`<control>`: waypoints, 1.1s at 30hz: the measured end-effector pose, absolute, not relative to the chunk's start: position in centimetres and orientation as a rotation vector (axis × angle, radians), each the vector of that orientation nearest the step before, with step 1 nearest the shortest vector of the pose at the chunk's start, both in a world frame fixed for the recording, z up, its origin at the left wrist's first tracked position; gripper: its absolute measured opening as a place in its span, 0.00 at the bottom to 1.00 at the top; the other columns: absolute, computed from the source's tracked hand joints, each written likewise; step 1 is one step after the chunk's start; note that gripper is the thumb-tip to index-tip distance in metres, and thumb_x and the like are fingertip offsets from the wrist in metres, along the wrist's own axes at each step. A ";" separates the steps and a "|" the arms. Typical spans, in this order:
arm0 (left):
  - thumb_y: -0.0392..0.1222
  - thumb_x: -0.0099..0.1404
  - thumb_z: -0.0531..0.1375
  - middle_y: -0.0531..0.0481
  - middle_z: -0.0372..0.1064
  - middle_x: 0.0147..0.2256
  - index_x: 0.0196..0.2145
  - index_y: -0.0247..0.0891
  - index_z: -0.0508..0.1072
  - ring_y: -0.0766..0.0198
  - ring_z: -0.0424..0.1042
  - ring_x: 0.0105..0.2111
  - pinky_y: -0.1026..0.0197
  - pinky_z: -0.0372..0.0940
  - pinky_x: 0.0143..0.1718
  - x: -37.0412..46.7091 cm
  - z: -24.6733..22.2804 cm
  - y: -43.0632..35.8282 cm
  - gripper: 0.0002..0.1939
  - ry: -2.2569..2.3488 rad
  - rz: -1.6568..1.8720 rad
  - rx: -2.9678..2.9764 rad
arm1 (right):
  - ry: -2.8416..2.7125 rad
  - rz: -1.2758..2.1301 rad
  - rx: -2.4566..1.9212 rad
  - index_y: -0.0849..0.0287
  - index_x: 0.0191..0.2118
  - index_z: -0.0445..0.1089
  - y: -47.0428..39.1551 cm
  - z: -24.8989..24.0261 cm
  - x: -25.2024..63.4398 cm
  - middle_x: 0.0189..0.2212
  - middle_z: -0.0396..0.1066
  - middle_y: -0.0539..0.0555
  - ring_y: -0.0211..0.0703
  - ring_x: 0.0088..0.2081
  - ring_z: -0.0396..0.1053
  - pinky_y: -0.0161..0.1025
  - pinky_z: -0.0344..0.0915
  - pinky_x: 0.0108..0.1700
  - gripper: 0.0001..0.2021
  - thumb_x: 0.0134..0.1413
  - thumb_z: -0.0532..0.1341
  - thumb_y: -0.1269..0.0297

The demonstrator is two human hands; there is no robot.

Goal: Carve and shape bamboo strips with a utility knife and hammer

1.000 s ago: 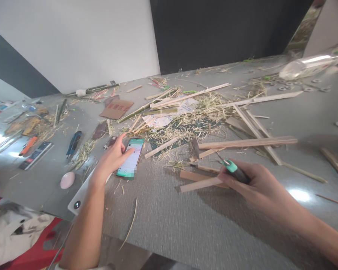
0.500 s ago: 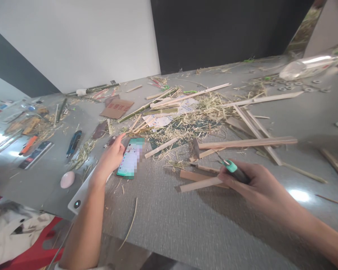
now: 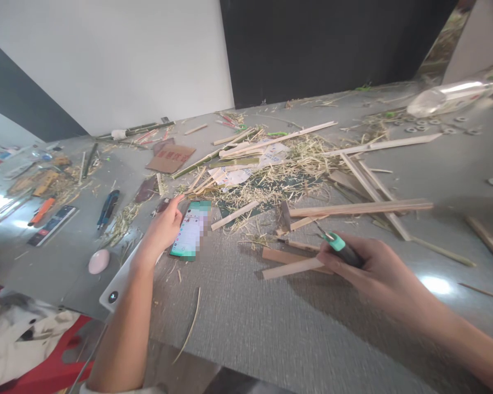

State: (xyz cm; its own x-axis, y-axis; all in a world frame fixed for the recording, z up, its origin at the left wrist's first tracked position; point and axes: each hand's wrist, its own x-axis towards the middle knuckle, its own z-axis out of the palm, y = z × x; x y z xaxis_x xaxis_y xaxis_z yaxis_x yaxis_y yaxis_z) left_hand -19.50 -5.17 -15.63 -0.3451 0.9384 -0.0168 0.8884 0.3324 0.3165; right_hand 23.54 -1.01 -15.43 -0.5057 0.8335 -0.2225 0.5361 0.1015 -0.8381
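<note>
My left hand (image 3: 164, 232) rests beside the left edge of a lit phone (image 3: 191, 232), index finger stretched out past its top corner and nothing held. The forearm crosses a white device (image 3: 117, 282). My right hand (image 3: 361, 268) is closed round a cutting tool (image 3: 339, 246) with a teal and dark handle, its thin metal tip pointing up and left. A flat pale wood strip (image 3: 290, 269) reaches to the right fingers; whether they grip it is hidden. Behind it lie a brown strip (image 3: 281, 255) and a hammer-like tool (image 3: 361, 208).
Bamboo shavings (image 3: 258, 191) and sticks cover the middle. A clear bottle (image 3: 447, 98) and metal washers lie at the back right. To the left are a blue knife (image 3: 108, 209), an orange knife (image 3: 41, 212), another phone (image 3: 52, 225), a pink oval object (image 3: 99, 261) and a seated person's arm.
</note>
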 end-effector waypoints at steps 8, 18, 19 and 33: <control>0.38 0.72 0.48 0.46 0.74 0.40 0.72 0.38 0.58 0.55 0.74 0.38 0.59 0.63 0.40 -19.5 -15.7 -5.2 0.31 2.395 0.373 1.664 | -2.090 1.365 -1.339 0.55 0.30 0.60 -1.1 -15.7 23.8 0.26 0.46 0.46 0.39 0.28 0.47 0.38 0.45 0.28 0.24 0.66 0.57 0.39; 0.38 0.72 0.48 0.47 0.74 0.39 0.71 0.39 0.58 0.55 0.74 0.37 0.59 0.63 0.39 -19.4 -15.6 -5.2 0.31 2.398 0.358 1.667 | -2.107 1.336 -1.319 0.55 0.30 0.59 -1.0 -15.6 23.8 0.26 0.47 0.46 0.38 0.28 0.47 0.38 0.46 0.28 0.24 0.67 0.57 0.40; 0.38 0.72 0.48 0.47 0.74 0.38 0.71 0.39 0.58 0.55 0.74 0.37 0.59 0.63 0.39 -19.4 -15.6 -5.2 0.31 2.398 0.356 1.667 | -2.110 1.327 -1.313 0.55 0.30 0.59 -1.0 -15.7 23.8 0.26 0.47 0.46 0.38 0.28 0.48 0.37 0.46 0.28 0.24 0.67 0.57 0.40; 0.38 0.73 0.49 0.45 0.74 0.41 0.71 0.39 0.58 0.55 0.74 0.39 0.58 0.63 0.41 -19.4 -15.7 -5.3 0.31 2.375 0.374 1.673 | -2.102 1.314 -1.323 0.55 0.30 0.61 -1.1 -15.8 23.8 0.26 0.48 0.46 0.38 0.27 0.49 0.37 0.47 0.28 0.23 0.67 0.58 0.40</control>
State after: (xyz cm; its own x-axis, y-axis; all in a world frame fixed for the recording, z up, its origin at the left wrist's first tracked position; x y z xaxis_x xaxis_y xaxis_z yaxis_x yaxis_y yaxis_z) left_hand -19.42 -5.30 -15.70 -0.3323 0.9428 -0.0266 0.8891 0.3226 0.3247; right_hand 23.79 -1.08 -15.77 -0.5141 0.8376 -0.1846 0.5329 0.1433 -0.8340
